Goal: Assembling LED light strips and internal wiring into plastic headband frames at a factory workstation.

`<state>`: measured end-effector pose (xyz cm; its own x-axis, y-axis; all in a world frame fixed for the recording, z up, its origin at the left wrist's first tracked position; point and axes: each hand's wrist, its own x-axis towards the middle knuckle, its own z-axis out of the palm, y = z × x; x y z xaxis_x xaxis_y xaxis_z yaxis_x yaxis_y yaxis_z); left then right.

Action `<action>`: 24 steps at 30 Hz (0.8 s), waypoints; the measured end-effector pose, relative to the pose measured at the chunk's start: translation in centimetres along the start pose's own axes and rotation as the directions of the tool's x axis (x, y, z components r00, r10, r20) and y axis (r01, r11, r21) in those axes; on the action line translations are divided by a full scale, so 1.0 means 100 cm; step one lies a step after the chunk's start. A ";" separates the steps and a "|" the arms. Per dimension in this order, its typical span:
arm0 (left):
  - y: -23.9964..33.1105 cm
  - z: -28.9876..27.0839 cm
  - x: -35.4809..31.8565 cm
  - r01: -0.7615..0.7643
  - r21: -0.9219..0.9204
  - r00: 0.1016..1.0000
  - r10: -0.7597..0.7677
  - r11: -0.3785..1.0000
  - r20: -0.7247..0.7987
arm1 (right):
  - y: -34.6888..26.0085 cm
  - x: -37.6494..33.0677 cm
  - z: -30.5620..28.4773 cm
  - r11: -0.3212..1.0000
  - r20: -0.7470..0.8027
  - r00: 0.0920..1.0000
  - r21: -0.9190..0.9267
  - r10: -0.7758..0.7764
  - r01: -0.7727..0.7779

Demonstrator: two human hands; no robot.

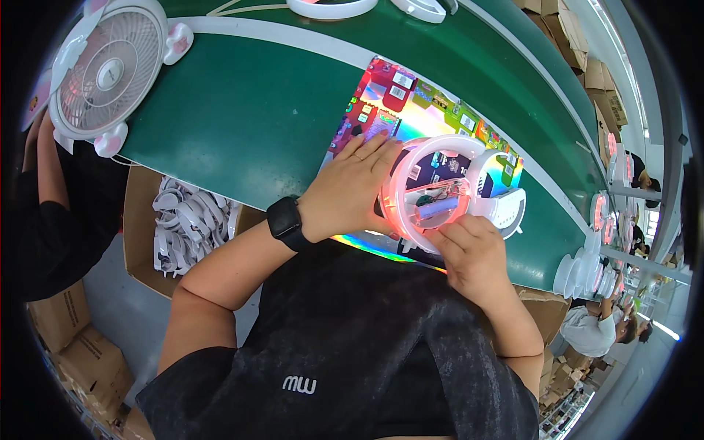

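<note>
A white ring-shaped housing (438, 144) lies on a shiny printed sheet (419, 103), glowing red along its left side. Inside the ring are thin wires and a purple-blue cylinder (437, 208) like a battery. My left hand (352, 187) grips the ring's left side, fingers along the outside and thumb low by the near edge. The fingers of my right hand (471, 254) are bent and pressed together at the ring's near right rim; their tips are partly hidden. Joined to the ring's right is a rounded white part with small holes (506, 210).
A white fan (110, 73) stands at the far left of the green table (242, 110). Below the table edge, a cardboard box (139, 220) holds several white curved parts (194, 220). White rings (568, 275) are stacked at the right. Another person's arm (51, 165) is at left.
</note>
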<state>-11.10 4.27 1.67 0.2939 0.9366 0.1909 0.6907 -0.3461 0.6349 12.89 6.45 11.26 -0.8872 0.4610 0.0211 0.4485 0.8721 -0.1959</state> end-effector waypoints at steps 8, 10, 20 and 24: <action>0.001 0.003 0.000 -0.033 0.000 0.996 0.033 0.999 -0.079 | 0.002 0.003 0.010 0.997 0.147 0.989 -0.082 0.006 0.006; 0.008 -0.005 -0.012 -0.069 0.142 0.996 0.061 0.987 0.064 | -0.002 -0.002 -0.001 0.993 0.136 0.991 -0.115 0.015 0.001; 0.044 -0.029 0.052 0.296 -0.232 0.951 -0.308 0.927 -0.014 | -0.001 -0.032 0.036 0.584 -0.215 0.599 0.615 0.771 -0.530; 0.049 0.011 0.067 0.172 0.042 0.985 -0.172 0.984 -0.007 | 0.009 -0.027 0.057 0.564 -0.245 0.553 0.633 0.796 -0.531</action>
<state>-5.04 8.79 5.27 0.1661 0.9826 0.0837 0.7582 -0.1815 0.6263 15.05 5.05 5.49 -0.1067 0.9896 0.0963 0.6547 0.1428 -0.7423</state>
